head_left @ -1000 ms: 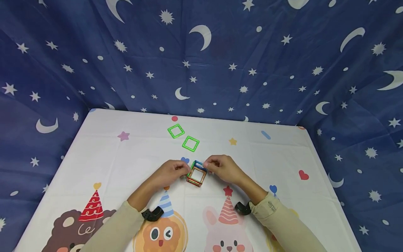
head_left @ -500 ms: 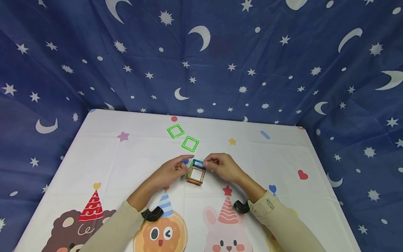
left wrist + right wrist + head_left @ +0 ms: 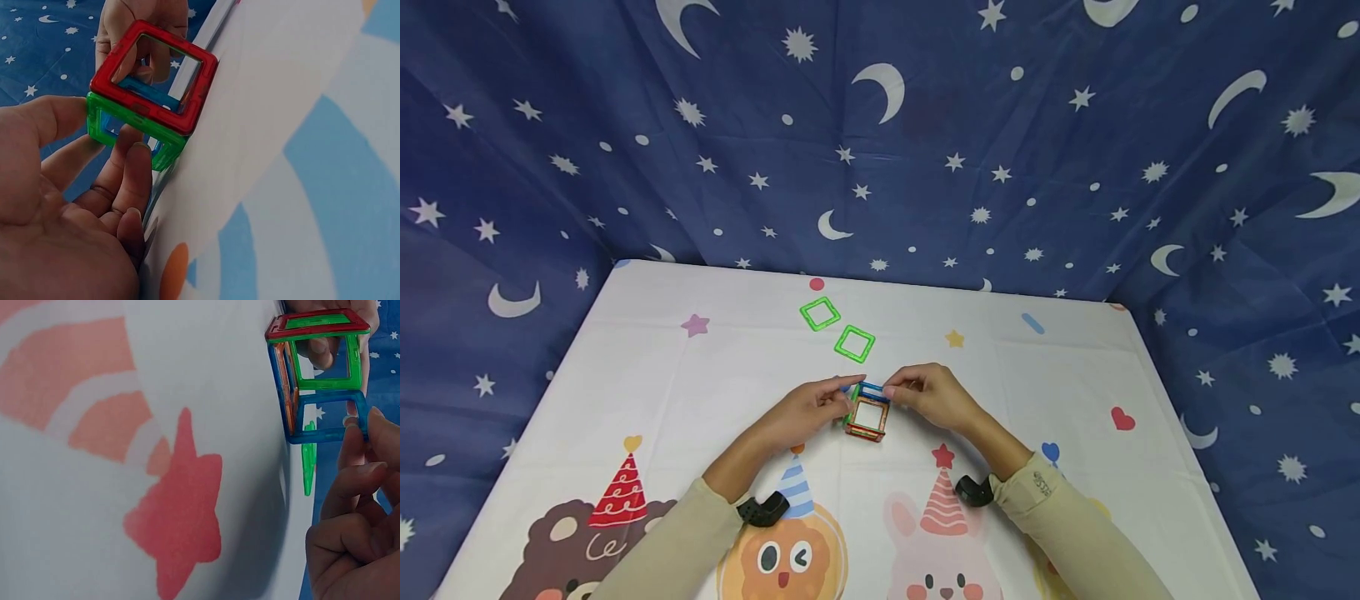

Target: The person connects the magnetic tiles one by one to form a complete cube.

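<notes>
A small box of square magnetic tiles stands between the hands. Its red tile (image 3: 201,99) faces the left wrist camera, with a green tile (image 3: 139,122) at its edge. An orange tile (image 3: 288,372) shows on the table side, a blue tile (image 3: 325,436) on the far side. My left hand (image 3: 801,414) grips the green tile by thumb and fingers, its index finger stretched to the blue tile's corner. My right hand (image 3: 934,400) pinches the blue tile's edge between thumb and fingertips. The fingers hide parts of both tiles.
Two loose green tiles (image 3: 855,343) lie flat beyond the box. The white tablecloth (image 3: 1015,375) carries printed animals and shapes. A blue star-and-moon curtain (image 3: 925,217) hangs behind the table's back edge.
My left index finger has straightened from a curl and come down to the blue tile's corner. The box has turned slightly; my right hand keeps its pinch on the blue tile.
</notes>
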`<state>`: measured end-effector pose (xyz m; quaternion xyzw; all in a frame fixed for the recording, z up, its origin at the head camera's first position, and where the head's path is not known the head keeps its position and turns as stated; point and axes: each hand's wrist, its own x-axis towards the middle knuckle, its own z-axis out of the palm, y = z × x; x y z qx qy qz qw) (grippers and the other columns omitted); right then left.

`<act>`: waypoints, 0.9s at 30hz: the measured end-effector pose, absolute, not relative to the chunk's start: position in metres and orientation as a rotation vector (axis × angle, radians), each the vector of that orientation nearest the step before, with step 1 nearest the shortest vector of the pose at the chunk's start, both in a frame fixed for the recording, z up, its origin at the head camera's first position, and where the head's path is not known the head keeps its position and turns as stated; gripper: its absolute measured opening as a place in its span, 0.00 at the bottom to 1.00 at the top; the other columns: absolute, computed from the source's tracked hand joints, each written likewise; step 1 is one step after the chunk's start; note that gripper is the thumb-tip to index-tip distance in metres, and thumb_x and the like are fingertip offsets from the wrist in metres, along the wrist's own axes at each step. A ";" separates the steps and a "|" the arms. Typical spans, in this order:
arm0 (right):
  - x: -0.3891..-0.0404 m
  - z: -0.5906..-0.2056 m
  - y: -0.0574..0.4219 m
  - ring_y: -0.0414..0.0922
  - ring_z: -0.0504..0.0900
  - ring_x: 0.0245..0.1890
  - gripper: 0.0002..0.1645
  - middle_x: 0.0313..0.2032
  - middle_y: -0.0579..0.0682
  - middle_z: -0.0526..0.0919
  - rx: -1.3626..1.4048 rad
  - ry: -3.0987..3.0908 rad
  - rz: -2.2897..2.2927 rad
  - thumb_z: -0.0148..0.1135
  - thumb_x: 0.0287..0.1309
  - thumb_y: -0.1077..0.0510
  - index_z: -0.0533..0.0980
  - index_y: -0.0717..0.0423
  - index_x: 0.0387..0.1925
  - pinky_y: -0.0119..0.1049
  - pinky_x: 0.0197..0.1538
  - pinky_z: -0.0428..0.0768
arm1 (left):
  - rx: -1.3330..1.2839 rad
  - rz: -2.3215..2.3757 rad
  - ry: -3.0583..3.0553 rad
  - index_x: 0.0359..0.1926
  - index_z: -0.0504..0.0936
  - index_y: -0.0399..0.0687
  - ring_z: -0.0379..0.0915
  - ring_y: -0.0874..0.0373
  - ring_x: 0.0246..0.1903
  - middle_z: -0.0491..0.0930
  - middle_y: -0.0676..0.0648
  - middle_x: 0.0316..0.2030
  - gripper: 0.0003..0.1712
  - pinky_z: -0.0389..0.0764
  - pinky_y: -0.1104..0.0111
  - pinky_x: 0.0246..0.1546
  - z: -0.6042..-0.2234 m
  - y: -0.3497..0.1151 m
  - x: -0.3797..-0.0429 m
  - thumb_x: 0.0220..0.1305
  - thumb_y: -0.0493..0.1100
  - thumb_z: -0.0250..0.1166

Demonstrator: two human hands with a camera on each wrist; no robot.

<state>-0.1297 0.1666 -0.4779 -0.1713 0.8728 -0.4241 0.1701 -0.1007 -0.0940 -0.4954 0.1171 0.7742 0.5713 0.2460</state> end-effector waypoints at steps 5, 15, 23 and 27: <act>-0.130 -0.478 0.166 0.41 0.75 0.29 0.09 0.29 0.46 0.86 -0.482 2.473 -1.203 0.69 0.65 0.47 0.88 0.44 0.40 0.31 0.31 0.73 | 0.387 1.514 2.128 0.74 0.71 0.61 0.71 0.57 0.37 0.80 0.51 0.40 0.33 0.72 0.70 0.39 -0.497 -0.098 -0.101 0.70 0.52 0.67; -0.134 -0.474 0.167 0.42 0.76 0.30 0.09 0.29 0.40 0.85 -0.498 2.475 -1.197 0.69 0.65 0.47 0.89 0.44 0.40 0.33 0.32 0.74 | 0.524 1.517 2.080 0.78 0.62 0.58 0.76 0.54 0.43 0.79 0.48 0.45 0.50 0.75 0.71 0.35 -0.494 -0.102 -0.101 0.59 0.51 0.77; -0.135 -0.474 0.166 0.41 0.76 0.31 0.07 0.32 0.40 0.86 -0.460 2.432 -1.198 0.68 0.66 0.48 0.89 0.41 0.40 0.34 0.32 0.75 | 0.524 1.499 2.094 0.78 0.63 0.60 0.75 0.55 0.41 0.78 0.48 0.45 0.48 0.73 0.72 0.34 -0.496 -0.104 -0.102 0.60 0.51 0.76; -0.137 -0.475 0.167 0.41 0.77 0.29 0.06 0.34 0.45 0.87 -0.429 2.368 -1.230 0.69 0.66 0.49 0.89 0.42 0.40 0.34 0.31 0.76 | 0.540 1.489 2.112 0.77 0.64 0.59 0.74 0.55 0.40 0.78 0.49 0.44 0.48 0.73 0.72 0.35 -0.498 -0.104 -0.103 0.60 0.52 0.76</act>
